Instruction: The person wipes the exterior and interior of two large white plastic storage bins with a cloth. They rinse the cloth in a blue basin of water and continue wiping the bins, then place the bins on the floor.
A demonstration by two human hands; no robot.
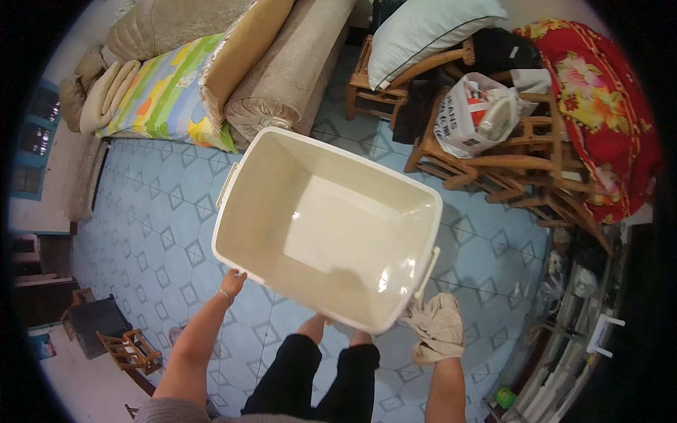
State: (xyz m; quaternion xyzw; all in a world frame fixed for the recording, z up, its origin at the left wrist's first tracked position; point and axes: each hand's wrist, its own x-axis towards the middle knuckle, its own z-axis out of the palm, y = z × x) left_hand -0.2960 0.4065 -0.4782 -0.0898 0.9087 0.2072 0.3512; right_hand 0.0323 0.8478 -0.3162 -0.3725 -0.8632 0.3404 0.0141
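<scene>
A large cream plastic storage bin (344, 222), without a lid and with a handle on each short side, is in front of me, its open top facing my view. My left hand (232, 283) grips the near left rim, a bracelet at its wrist. A beige cloth (439, 328) covers most of my right hand (441, 354) at the bin's near right corner, beside the right handle. The fingers of that hand are hidden by the cloth. The inside of the bin is bare and shiny.
Blue patterned floor tiles (158, 211) surround the bin. A sofa (275, 90) with bedding stands at the back left. Wooden chairs (534, 132) hold a pillow (423, 37), a plastic bag (470, 116) and a red floral cloth (603, 106). A cluttered rack (560, 338) is at right.
</scene>
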